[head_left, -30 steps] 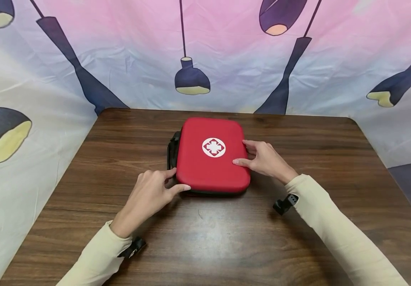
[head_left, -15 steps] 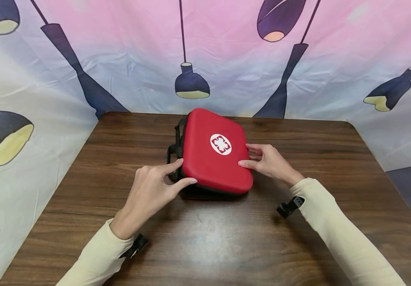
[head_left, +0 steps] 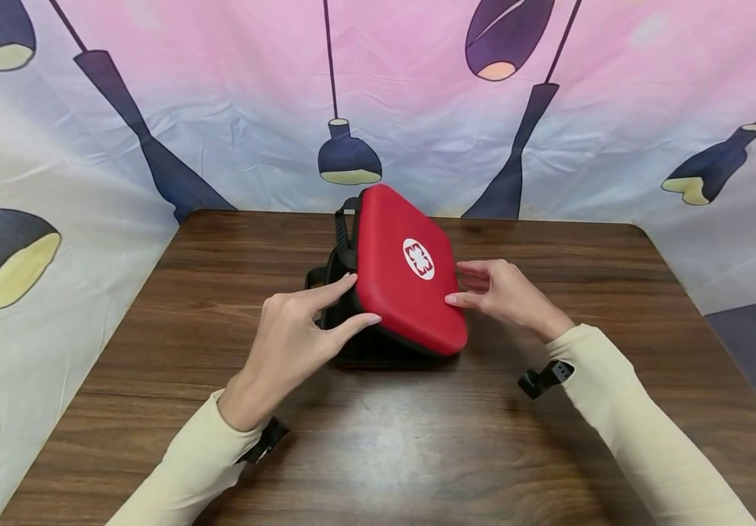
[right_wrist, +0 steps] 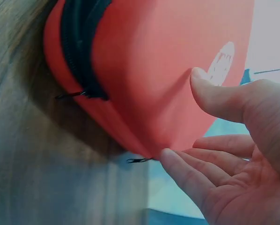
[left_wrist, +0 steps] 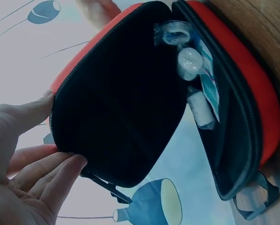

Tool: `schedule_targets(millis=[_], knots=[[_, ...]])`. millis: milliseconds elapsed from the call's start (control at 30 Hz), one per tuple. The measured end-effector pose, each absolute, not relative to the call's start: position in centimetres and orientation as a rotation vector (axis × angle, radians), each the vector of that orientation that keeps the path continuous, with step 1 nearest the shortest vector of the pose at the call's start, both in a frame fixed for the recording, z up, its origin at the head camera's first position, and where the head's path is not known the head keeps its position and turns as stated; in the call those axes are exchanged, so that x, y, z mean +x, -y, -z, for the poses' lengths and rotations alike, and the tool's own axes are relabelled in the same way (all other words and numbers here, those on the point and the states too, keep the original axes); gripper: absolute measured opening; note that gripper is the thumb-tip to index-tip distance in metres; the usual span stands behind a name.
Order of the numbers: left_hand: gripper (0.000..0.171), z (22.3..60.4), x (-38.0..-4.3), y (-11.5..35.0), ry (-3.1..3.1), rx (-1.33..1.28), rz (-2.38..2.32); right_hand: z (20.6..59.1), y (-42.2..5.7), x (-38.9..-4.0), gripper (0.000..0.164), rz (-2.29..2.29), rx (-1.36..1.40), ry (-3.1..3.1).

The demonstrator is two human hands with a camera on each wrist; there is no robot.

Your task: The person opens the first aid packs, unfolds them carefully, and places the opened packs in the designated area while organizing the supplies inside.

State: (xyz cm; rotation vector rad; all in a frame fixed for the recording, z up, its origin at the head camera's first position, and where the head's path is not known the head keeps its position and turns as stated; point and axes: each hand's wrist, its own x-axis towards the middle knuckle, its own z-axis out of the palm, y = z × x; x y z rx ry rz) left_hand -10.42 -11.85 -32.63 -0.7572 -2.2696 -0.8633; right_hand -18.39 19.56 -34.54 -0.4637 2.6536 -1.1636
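Note:
A red first-aid case [head_left: 404, 292] with a white cross emblem lies partly unfolded on the table, its lid tilted up from the left. My left hand [head_left: 285, 340] pinches the lid's raised zipper edge, thumb on the outside and fingers on the dark inner side. My right hand [head_left: 505, 296] touches the case's right side, thumb against the lid and straight fingers along the edge. In the left wrist view, the black interior shows a plastic-wrapped white roll [left_wrist: 190, 63], a smaller wrapped white roll [left_wrist: 202, 110] and a blue-white packet [left_wrist: 209, 89]. Deeper contents are hidden.
The case stands on a brown wood-grain table [head_left: 378, 453]. Black handles [head_left: 345, 234] project from its left side, and zipper pulls [right_wrist: 137, 160] hang near its right side. A fabric backdrop [head_left: 253, 109] printed with lamps rises behind the table.
My left hand has lifted the lid's left edge up and to the right, so the case gapes at the left. The right hand stays by the right side, shifting slightly.

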Motion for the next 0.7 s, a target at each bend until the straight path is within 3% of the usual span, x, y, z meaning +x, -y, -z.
schedule_targets(millis=[433, 700], knots=[[0.06, 31.8, -10.5, 10.0, 2.217, -0.843, 0.972, 29.2, -16.7, -15.2, 0.06, 1.3, -0.665, -2.696], [0.066, 31.4, -10.6, 8.7, 2.186, -0.904, 0.966, 26.6, -14.2, -12.7, 0.073, 1.114, -0.809, -2.936]])
